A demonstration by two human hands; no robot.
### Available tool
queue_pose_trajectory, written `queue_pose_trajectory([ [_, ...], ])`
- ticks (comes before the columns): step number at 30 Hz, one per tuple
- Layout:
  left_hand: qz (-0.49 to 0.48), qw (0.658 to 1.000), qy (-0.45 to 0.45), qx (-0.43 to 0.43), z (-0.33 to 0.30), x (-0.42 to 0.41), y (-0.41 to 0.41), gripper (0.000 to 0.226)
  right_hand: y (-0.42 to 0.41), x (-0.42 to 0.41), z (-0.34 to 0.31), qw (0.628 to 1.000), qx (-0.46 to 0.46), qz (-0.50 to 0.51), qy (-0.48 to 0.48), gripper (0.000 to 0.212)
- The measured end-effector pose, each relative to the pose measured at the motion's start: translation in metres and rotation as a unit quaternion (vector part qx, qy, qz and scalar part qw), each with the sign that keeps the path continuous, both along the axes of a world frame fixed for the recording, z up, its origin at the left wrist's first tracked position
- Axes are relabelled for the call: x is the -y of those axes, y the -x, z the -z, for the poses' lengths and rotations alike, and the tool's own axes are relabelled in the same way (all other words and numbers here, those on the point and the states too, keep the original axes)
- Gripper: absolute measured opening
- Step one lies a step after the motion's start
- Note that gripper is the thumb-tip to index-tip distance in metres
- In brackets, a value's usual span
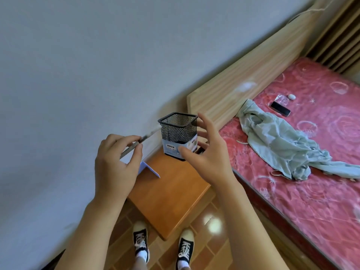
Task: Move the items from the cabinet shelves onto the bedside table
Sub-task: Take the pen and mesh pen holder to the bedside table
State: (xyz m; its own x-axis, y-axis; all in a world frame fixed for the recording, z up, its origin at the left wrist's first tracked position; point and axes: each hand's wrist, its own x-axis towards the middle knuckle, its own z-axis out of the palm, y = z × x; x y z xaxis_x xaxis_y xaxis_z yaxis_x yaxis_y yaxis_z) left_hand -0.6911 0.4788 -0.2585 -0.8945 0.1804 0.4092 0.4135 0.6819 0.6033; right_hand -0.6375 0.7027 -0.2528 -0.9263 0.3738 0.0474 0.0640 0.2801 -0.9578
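Observation:
A black mesh pen holder (178, 131) with a white and blue label stands at the far end of the orange wooden bedside table (171, 193). My right hand (208, 152) curves around its right side with fingers spread, the thumb touching the label; the grip looks loose. My left hand (115, 166) pinches a thin pen (144, 138), whose tip points up and right toward the holder's rim. A pale folded card (150, 169) stands on the table under my left hand, partly hidden by it.
A grey wall runs along the left. The bed (311, 172) with a red patterned mattress lies right of the table, bearing a pale green garment (276, 141), a black phone (280, 109) and a small white object (291, 96). A wooden headboard (253, 75) rises behind. My shoes stand on tiled floor.

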Motion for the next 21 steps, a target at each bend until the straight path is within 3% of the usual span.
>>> queue_pose_trajectory([
  [21,0.131,0.982,0.071,0.112,0.209,0.006,0.090,0.016,0.048,0.043,0.207,0.990,0.113,0.084,0.001,0.088],
])
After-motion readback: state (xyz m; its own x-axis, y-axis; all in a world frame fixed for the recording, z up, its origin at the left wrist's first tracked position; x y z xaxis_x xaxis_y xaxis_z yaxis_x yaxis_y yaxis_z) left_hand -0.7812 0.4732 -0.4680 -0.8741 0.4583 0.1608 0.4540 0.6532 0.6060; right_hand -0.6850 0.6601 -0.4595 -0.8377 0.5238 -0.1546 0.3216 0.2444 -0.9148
